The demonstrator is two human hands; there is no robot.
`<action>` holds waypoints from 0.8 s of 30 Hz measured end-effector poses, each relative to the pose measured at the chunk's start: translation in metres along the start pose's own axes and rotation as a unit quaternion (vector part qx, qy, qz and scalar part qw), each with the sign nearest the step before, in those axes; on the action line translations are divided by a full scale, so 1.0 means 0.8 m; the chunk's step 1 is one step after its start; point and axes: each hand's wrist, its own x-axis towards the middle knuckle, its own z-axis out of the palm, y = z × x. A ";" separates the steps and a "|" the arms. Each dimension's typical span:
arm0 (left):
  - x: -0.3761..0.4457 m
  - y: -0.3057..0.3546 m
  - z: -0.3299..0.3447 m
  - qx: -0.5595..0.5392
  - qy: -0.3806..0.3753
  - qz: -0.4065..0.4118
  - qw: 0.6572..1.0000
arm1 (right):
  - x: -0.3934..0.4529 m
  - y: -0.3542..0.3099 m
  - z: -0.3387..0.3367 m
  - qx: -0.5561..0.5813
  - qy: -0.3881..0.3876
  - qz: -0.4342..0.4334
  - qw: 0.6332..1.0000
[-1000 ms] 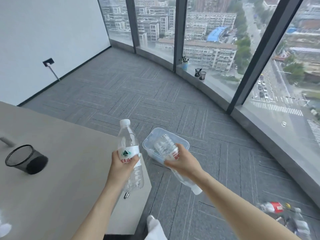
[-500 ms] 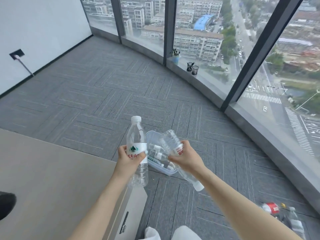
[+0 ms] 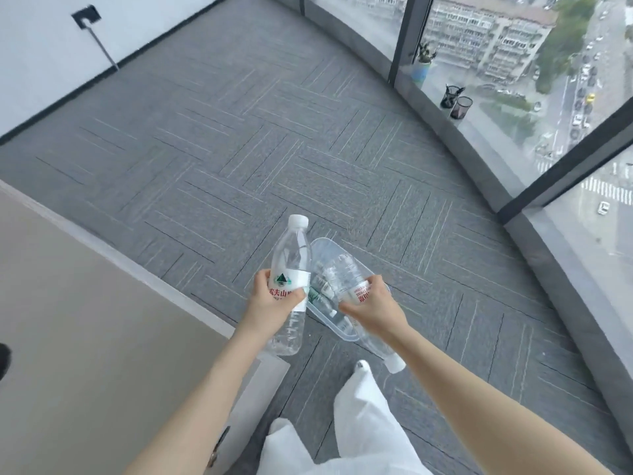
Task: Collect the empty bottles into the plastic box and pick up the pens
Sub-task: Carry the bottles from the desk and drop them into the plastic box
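Nearing the clear plastic box (image 3: 346,332) on the carpet, now directly below, two empty bottles are carried: one upright (image 3: 289,286) in the left hand (image 3: 274,303), one inverted (image 3: 349,286) in the right hand (image 3: 375,308), each grip fully wrapped.

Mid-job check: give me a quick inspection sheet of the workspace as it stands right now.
Surface: grey carpet floor; beige desk at left.
Job's things: clear plastic box on the floor, bottles already inside; upright bottle and inverted bottle held above it. No pens seen.
Clutter: two mesh pen cups and a potted plant on the window ledge.
Hands: left hand grips the upright bottle; right hand grips the inverted one.
Cables: nothing seen.
Surroundings: curved glass windows over a city street; white wall at left.
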 end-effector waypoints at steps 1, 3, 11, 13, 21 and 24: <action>0.008 0.007 0.009 -0.004 0.008 -0.008 1.000 | 0.016 0.000 -0.006 -0.011 -0.015 -0.002 1.000; 0.025 0.022 0.024 -0.009 0.026 -0.021 0.999 | 0.046 0.001 -0.020 -0.042 -0.039 -0.023 0.998; 0.101 0.031 0.078 -0.020 0.062 -0.088 0.994 | 0.155 0.011 -0.054 -0.182 -0.085 -0.069 0.977; 0.115 0.021 0.092 -0.020 0.066 -0.109 0.992 | 0.178 0.018 -0.049 -0.196 -0.107 -0.057 0.973; 0.143 -0.012 0.129 -0.096 0.077 -0.155 0.980 | 0.254 0.028 -0.022 -0.229 -0.130 -0.052 0.963; 0.150 -0.021 0.134 -0.105 0.090 -0.151 0.979 | 0.274 0.027 -0.020 -0.269 -0.105 -0.056 0.956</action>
